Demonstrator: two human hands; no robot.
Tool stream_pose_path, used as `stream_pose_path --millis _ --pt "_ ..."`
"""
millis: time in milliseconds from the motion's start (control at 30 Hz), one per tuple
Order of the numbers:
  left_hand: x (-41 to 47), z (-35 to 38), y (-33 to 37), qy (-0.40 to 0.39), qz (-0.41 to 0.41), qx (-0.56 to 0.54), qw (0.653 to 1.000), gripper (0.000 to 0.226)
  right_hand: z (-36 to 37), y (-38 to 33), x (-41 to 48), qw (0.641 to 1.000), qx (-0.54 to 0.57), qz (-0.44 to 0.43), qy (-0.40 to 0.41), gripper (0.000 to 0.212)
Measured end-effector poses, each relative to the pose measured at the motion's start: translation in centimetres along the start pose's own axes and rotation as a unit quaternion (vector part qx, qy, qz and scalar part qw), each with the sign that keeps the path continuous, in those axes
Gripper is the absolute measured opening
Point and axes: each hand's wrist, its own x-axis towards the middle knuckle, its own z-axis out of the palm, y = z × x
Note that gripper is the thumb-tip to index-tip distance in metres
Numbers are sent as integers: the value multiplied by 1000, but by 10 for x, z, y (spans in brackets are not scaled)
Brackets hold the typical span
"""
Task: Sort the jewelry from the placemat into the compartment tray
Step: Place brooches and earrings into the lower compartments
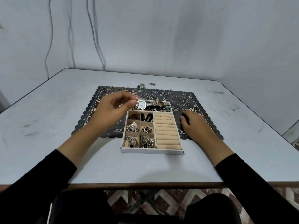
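Observation:
A white compartment tray [152,150] lies on a dark lace placemat [181,99], its small cells full of brooches and beads. Its beige ring rolls [166,131] hold several rings. A white-faced watch [142,104] and bracelets fill the far compartment. My left hand [113,109] hovers over the tray's far left corner, thumb and fingers pinched on a small gold piece of jewelry [135,106]. My right hand [194,125] rests palm down on the placemat just right of the tray, holding nothing that I can see. Several thin rings [113,88] lie along the placemat's far left edge.
A few small jewelry bits [142,85] and a tiny chain [151,84] lie on the grey table beyond the placemat. The table's near edge [145,185] is close to my lap. Cables hang down the wall behind.

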Motion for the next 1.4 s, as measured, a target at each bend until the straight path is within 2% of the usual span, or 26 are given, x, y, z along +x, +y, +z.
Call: stream_pose_path --millis 267,533,667,767,1033,1400 --pt "-17 -1 3 -35 -5 -9 999 13 2 2 0 1000 2 -1 6 27" --pt "-38 -13 5 -144 -22 -27 989 12 7 8 4 1000 0 -6 5 29" --pt "-45 -18 0 -155 -49 -33 986 13 7 8 4 1000 1 -8 9 29" --pt "-45 -20 -4 -180 -33 12 983 11 7 8 3 1000 2 -12 10 27" --pt "-43 -27 -8 -205 -12 51 977 11 7 9 3 1000 4 -16 10 30" --pt "-40 -31 -10 -222 19 62 973 12 7 9 3 1000 6 -13 7 29"
